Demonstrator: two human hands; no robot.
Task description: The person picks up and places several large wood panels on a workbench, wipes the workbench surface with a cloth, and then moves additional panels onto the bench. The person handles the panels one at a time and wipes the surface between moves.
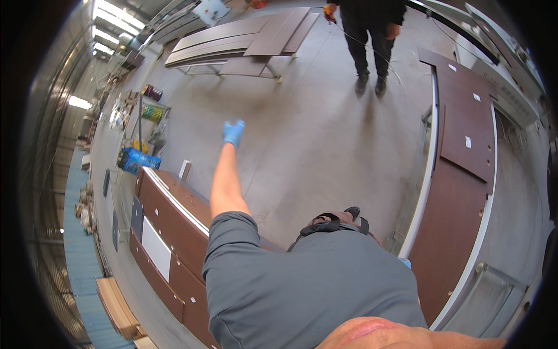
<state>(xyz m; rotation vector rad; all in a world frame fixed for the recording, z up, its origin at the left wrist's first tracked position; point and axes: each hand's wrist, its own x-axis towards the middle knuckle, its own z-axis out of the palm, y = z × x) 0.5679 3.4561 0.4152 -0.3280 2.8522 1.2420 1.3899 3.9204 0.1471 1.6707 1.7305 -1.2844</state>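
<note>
My left hand [233, 134], in a blue glove, is stretched out ahead over the grey floor. Its fingers look partly spread, with no object between them. The closest thing to it is a stack of dark brown panels [174, 200] on my left, well apart from the hand. Of my right hand [406, 263], only a small patch of blue glove shows past my right side, beside a long bench of brown panels [444, 232]. My body hides its fingers, so what it touches cannot be made out.
A co-worker in dark clothes [372, 35] stands ahead, an orange-gloved hand [329, 13] on a tool with a thin cable. Brown boards [256, 38] lie on a stand at the far left. A blue bag [138, 159] sits beyond the left stack. A glass-topped frame [488, 299] is at near right.
</note>
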